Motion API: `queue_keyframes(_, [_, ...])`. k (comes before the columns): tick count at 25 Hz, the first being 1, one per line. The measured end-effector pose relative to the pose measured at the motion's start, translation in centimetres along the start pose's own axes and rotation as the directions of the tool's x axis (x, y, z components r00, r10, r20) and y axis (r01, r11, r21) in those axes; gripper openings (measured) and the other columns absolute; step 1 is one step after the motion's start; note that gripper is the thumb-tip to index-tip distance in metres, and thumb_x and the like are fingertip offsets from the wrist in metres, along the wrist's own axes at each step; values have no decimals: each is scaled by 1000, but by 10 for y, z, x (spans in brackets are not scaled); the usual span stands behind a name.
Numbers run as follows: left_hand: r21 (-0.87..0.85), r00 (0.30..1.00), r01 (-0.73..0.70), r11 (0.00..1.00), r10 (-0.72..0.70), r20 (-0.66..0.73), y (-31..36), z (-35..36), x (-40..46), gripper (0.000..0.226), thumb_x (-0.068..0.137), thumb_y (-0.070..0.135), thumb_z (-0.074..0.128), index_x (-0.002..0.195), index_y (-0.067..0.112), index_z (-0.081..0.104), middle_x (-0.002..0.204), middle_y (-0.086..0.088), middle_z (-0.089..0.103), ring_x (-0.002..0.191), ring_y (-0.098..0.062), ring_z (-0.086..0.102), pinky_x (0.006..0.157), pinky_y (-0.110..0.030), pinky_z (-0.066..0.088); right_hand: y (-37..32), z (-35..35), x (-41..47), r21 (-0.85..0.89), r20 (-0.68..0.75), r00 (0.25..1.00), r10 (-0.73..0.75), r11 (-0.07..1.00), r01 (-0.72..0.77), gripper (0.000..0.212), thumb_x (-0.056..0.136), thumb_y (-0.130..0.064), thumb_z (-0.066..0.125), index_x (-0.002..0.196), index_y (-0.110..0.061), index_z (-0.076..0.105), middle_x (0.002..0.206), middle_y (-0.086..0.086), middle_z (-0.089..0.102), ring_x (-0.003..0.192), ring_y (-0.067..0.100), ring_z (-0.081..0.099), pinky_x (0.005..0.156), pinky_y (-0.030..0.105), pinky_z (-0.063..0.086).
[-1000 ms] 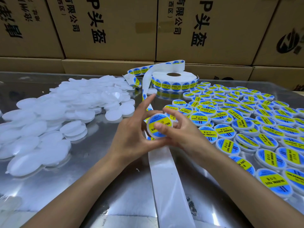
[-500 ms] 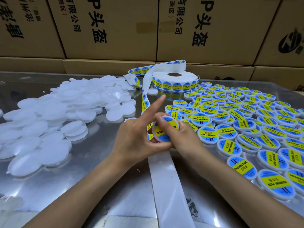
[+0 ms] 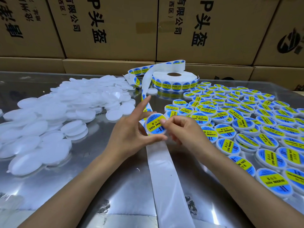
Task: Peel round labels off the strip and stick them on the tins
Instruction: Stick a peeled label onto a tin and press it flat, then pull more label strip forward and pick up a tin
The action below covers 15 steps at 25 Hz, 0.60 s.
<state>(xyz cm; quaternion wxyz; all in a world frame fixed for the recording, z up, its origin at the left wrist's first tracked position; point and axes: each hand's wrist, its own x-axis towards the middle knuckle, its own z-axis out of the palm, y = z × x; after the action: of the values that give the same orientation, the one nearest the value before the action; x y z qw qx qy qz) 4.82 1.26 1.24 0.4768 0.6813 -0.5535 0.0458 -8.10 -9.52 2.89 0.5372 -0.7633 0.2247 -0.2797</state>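
Observation:
A round white tin [image 3: 154,124] with a blue and yellow label on its face is held tilted toward me above the strip. My left hand [image 3: 130,134] grips its rim between thumb and fingers, index finger pointing up. My right hand [image 3: 182,130] has curled fingers, and its thumb presses the label's right edge. The white backing strip [image 3: 166,175] runs from under my hands to the near edge. Its labelled part climbs to the label roll [image 3: 174,80] at the back.
A heap of bare white tins [image 3: 54,116] covers the left of the shiny metal table [image 3: 98,186]. Several labelled tins [image 3: 250,125] lie in rows on the right. Cardboard boxes [image 3: 108,27] wall off the back.
The tin has turned in my hands, so its label now faces me more squarely. My right thumb has slid to the label's right edge. Both hands stayed over the strip.

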Motion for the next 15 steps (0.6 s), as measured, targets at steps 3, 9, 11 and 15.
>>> queue_keyframes(3, [138, 990, 95, 986, -109, 93, -9, 1, 1, 93, 55, 74, 63, 139, 45, 33, 121, 25, 57, 87, 1, 58, 82, -25, 47, 7, -10, 8, -3, -138, 989, 46, 999, -47, 31, 93, -28, 57, 66, -14, 52, 45, -5, 51, 34, 4, 39, 38, 14, 33])
queue_keyframes(9, [387, 976, 207, 899, -216, -19, -33, -5, 2, 39, 80, 47, 67, 110, 22, 67, 121, 8, 62, 117, -16, 52, 91, -35, 45, 26, -35, 22, -14, -312, 924, 220, 972, -236, 22, 91, -28, 61, 81, -14, 47, 67, 5, 64, 41, 12, 47, 43, 22, 38])
queue_keyframes(11, [425, 958, 263, 866, -285, -12, -37, -8, 2, 34, 82, 46, 66, 105, 21, 68, 115, 6, 64, 111, -17, 54, 85, -37, 48, 30, -37, 24, -4, -343, 907, 243, 965, -261, 27, 91, -26, 61, 109, -12, 47, 73, 3, 67, 46, 16, 53, 43, 23, 42])
queue_keyframes(15, [429, 943, 295, 854, -332, 14, -36, -9, 2, 19, 84, 42, 64, 92, 25, 67, 90, 9, 64, 93, -18, 56, 68, -32, 44, 32, -35, 26, 8, -371, 890, 263, 960, -280, 68, 91, -29, 60, 142, -11, 18, 80, -2, 68, 51, 19, 59, 49, 27, 45])
